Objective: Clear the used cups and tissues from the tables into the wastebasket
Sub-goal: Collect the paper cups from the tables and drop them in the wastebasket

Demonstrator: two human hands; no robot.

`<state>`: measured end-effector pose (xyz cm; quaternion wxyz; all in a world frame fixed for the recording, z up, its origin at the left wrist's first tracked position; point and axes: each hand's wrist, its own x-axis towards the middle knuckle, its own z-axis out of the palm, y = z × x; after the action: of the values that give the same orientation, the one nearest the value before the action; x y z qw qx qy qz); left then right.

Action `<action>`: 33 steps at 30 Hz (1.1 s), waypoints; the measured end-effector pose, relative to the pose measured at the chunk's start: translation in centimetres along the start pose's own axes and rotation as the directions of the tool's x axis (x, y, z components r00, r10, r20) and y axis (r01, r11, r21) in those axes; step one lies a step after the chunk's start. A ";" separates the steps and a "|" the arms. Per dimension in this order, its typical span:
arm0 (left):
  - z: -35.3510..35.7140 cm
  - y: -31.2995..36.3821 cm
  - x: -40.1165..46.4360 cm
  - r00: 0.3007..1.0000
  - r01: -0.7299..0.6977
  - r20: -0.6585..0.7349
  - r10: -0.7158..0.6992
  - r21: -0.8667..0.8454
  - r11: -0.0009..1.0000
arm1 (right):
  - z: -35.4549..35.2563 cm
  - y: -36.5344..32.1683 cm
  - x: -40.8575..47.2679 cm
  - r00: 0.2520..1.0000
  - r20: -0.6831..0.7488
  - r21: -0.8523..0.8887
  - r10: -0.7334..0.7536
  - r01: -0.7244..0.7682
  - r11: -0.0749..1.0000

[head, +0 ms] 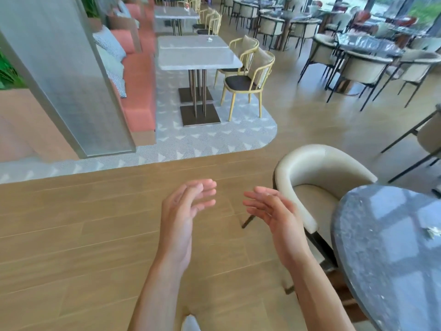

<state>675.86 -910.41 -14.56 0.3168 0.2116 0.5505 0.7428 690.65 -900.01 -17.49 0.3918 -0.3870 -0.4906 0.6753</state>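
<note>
Both my hands are raised over the wooden floor with nothing in them. My left hand [186,206] has relaxed fingers pointing right, and my right hand [269,209] faces it, palm inward, fingers straight. A crumpled white tissue [433,231] lies on the dark round table [381,247] at the lower right, well right of my right hand. A small crumpled item [210,39] sits on the far grey rectangular table [195,58]. No wastebasket is in view.
A cream tub chair [317,177] stands against the dark table, just right of my right hand. Yellow-framed chairs [248,77] and a coral bench [138,87] flank the grey tables. More tables and chairs fill the far right. A frosted pillar [62,72] stands left.
</note>
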 end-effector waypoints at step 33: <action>35.2 -8.7 67.1 0.935 0.117 0.326 -0.137 0.080 0.990 | -4.5 -11.0 70.3 0.961 -0.277 0.157 -0.010 0.056 0.986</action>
<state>653.65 -837.48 -14.40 0.4454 0.3066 0.5239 0.6581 668.73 -832.12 -17.55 0.4981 -0.4355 -0.3806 0.6461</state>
